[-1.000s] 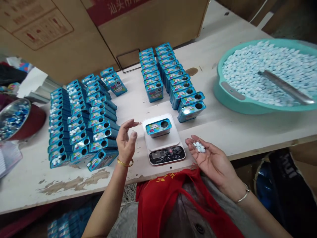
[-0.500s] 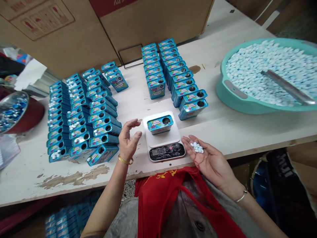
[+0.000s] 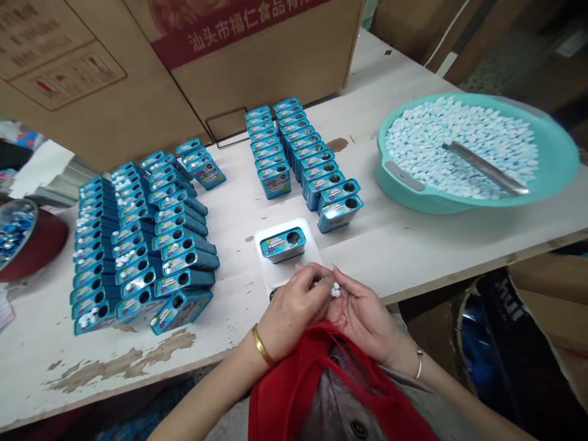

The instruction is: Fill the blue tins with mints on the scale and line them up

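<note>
My right hand (image 3: 370, 324) is cupped palm up and holds a few small white candies (image 3: 335, 290). Over that palm lies my left hand (image 3: 291, 312), its fingers curled in among the candies; the fingertips are hidden. Just beyond both hands, a blue candy tin (image 3: 281, 246) stands upright on a white kitchen scale (image 3: 316, 244), a round hole in its top. My left hand covers most of the scale's display, so no reading shows.
At right, a turquoise basin (image 3: 416, 199) holds many white candies and a metal scoop (image 3: 487, 168). Rows of blue tins (image 3: 184, 251) stand left, some topped with candies; more tins (image 3: 316, 156) stand behind the scale. Cardboard boxes (image 3: 257, 73) line the back; a red bowl (image 3: 46, 239) sits far left.
My left hand has moved from beside the scale to the right, onto my right palm. My right hand has come inward, its fingers more curled. The view has also shifted.
</note>
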